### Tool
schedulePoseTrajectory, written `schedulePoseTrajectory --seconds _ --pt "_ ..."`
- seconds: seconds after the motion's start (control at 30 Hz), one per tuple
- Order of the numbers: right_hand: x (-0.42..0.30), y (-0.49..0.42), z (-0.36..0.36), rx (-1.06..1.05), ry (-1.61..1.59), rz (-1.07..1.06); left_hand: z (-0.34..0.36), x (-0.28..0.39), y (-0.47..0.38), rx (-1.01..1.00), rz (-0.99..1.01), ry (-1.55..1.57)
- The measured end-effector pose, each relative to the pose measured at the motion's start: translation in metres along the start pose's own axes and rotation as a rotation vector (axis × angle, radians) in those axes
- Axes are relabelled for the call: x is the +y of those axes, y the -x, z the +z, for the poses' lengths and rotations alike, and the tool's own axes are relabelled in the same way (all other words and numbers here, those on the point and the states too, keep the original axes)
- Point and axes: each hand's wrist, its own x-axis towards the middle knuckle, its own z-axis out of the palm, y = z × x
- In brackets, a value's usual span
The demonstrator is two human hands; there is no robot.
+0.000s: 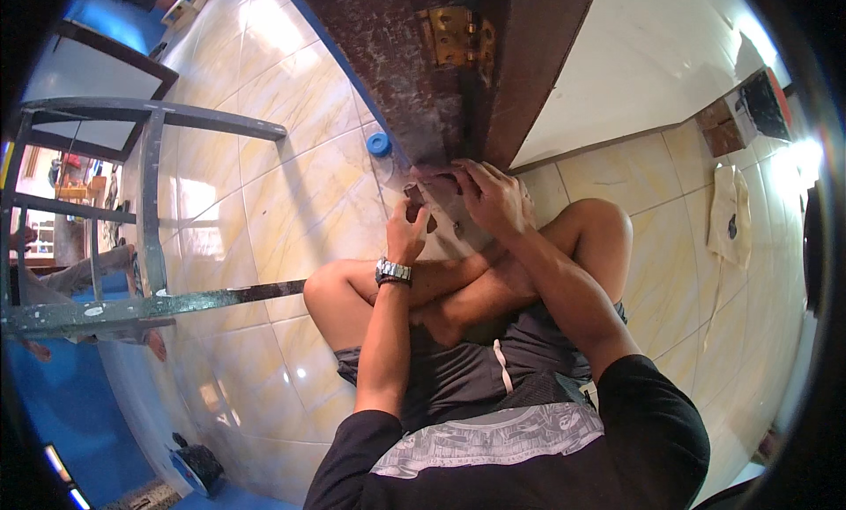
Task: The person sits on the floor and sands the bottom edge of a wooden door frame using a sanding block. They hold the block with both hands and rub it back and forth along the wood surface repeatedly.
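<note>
I sit cross-legged on the tiled floor at the foot of a dark brown wooden door frame (410,73). A brass hinge (453,37) is fixed higher up on it. My left hand (406,235), with a metal watch (394,270) on the wrist, pinches a small dark brown piece (414,200), perhaps sandpaper, low by the wood. Bent over the frame's lower end, my right hand (496,196) has its fingers against a brownish edge (439,176). Whether that is a loose piece or the frame itself is unclear, and its fingertips are partly hidden.
A blue ring-shaped roll (379,144) lies left of the frame. Farther left stands a dark metal-like frame (158,206) with bars, a person's legs (86,272) beyond it. A white panel (615,67) adjoins on the right, near a cream cloth-like piece (729,212) on the floor.
</note>
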Motion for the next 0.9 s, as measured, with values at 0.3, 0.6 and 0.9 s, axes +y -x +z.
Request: schedulePoseTrajectory --seconds 0.3,0.6,0.9 --pt "0.004 0.0 -0.005 -0.019 0.061 0.018 0.003 0.008 0.0 -0.012 -0.017 -0.027" --pt "0.019 0.003 0.006 -0.024 0.159 0.033 0.013 -0.015 -0.006 0.041 0.005 0.054" --pt "0.038 0.008 0.019 -0.114 0.166 0.017 0.006 -0.013 -0.005 0.064 -0.089 0.108"
